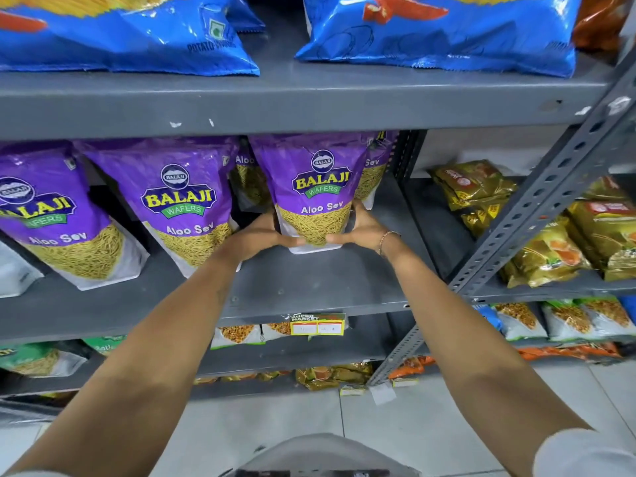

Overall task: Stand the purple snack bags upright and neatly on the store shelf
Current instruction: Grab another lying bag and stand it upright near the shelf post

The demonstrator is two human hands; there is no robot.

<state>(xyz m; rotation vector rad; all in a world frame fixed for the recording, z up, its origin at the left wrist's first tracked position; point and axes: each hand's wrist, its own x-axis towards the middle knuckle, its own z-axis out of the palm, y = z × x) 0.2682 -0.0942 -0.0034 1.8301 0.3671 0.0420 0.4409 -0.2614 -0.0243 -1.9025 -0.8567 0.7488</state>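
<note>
A purple Aloo Sev snack bag (313, 187) stands upright on the grey middle shelf (309, 284). My left hand (261, 235) clasps its lower left side and my right hand (361, 227) clasps its lower right side, thumbs meeting at the front. Two more purple bags stand to the left: one in the middle (179, 197) leans to the left, and one at the far left (51, 215) leans the same way. Further purple bags (375, 166) show behind the held one, mostly hidden.
Blue chip bags (440, 32) lie on the shelf above. A grey perforated upright (537, 201) divides off a bay at the right holding gold packets (475, 191). A yellow price tag (316, 327) hangs on the shelf edge. Lower shelves hold green-and-white bags (237, 335).
</note>
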